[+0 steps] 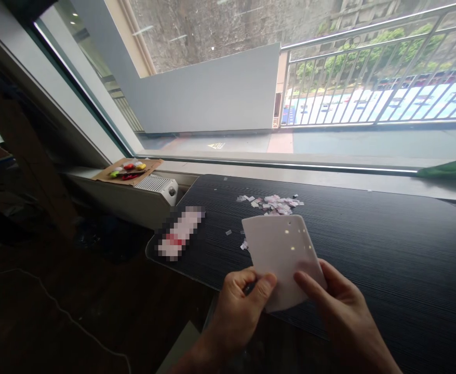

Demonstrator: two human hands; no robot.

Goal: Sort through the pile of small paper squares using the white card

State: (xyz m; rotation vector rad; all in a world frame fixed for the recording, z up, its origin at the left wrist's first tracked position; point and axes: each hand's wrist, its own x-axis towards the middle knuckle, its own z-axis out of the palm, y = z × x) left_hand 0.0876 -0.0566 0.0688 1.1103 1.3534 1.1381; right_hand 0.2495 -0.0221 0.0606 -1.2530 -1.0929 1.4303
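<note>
Both my hands hold a white sheet of paper (282, 254) over the near edge of a dark ribbed table (387, 249). My left hand (238, 311) pinches the sheet's lower left edge between thumb and fingers. My right hand (339, 306) grips the lower right edge, thumb on top. The sheet is slightly curved and stands tilted up. Behind it, a pile of small torn paper scraps (275, 204) lies on the table, with a few stray bits nearer the sheet.
A blurred white and red object (181, 232) lies at the table's left edge. A white heater (158, 185) and a cardboard tray with colourful items (129, 170) sit by the window to the left. Something green (452, 169) rests on the sill far right.
</note>
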